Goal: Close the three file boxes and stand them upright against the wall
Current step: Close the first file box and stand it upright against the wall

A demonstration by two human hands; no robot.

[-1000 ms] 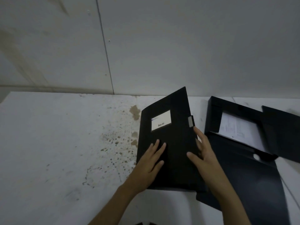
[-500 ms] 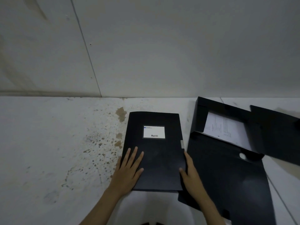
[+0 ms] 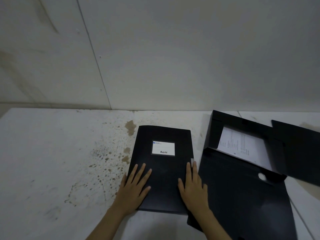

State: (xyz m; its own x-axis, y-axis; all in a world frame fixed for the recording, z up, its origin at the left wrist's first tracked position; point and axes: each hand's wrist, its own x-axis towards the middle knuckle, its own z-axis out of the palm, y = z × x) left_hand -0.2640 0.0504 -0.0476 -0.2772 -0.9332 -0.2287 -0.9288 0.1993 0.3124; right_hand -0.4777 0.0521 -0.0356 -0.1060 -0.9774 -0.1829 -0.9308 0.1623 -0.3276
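Observation:
A closed black file box (image 3: 164, 163) with a white label lies flat on the white table, a grey clasp at its right edge. My left hand (image 3: 134, 187) rests flat on its lower left part, fingers spread. Flat on the lower right part lies my right hand (image 3: 193, 186), its fingers reaching to the clasp. To the right a second black file box (image 3: 242, 196) lies open, with white printed paper (image 3: 242, 148) inside. A third black box (image 3: 299, 153) shows partly at the right edge, behind the open one.
The pale wall (image 3: 173, 58) rises right behind the table. The white tabletop (image 3: 52, 161) carries brown stains and specks left of the closed box. Its far edge meets the wall.
The closed box was tilted up one second ago and now lies flat on the table. My right hand has moved from its right edge onto its top face.

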